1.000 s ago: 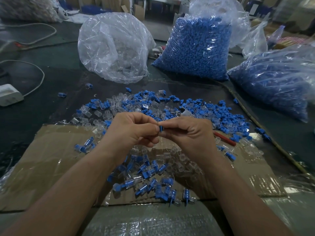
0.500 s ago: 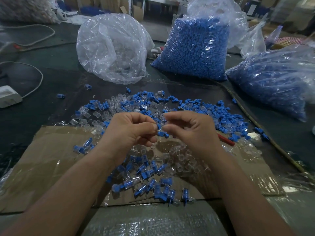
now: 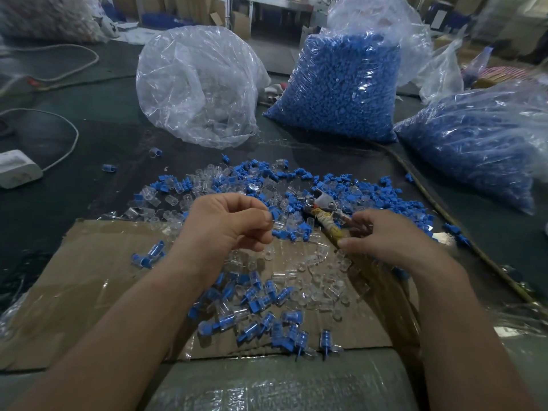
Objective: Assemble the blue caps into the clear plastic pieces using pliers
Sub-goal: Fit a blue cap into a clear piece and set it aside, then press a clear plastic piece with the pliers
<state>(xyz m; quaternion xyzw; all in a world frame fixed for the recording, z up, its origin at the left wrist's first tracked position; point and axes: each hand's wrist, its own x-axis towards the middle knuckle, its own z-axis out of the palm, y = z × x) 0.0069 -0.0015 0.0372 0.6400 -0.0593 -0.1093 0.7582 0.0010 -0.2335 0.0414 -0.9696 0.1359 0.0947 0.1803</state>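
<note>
My left hand (image 3: 226,223) pinches a clear plastic piece with a blue cap (image 3: 276,218) at its fingertips, held above the pile. To the right, my right hand (image 3: 382,235) has its fingers curled round the tape-wrapped handles of the pliers (image 3: 321,213), whose metal head lies on the loose parts. A mixed heap of loose blue caps (image 3: 373,197) and clear pieces (image 3: 320,280) covers the table and the cardboard sheet (image 3: 89,280). Assembled pieces (image 3: 258,315) lie in a cluster near the cardboard's front edge.
At the back stand a clear bag of clear pieces (image 3: 198,90) and two bags of blue caps (image 3: 338,87) (image 3: 474,137). A white power strip (image 3: 16,169) with its cable lies at the left. A thin cord (image 3: 444,215) runs along the right.
My hands, which met over a blue cap and clear piece, have parted. The right hand moved right and down onto the pliers' handles; the left keeps the piece.
</note>
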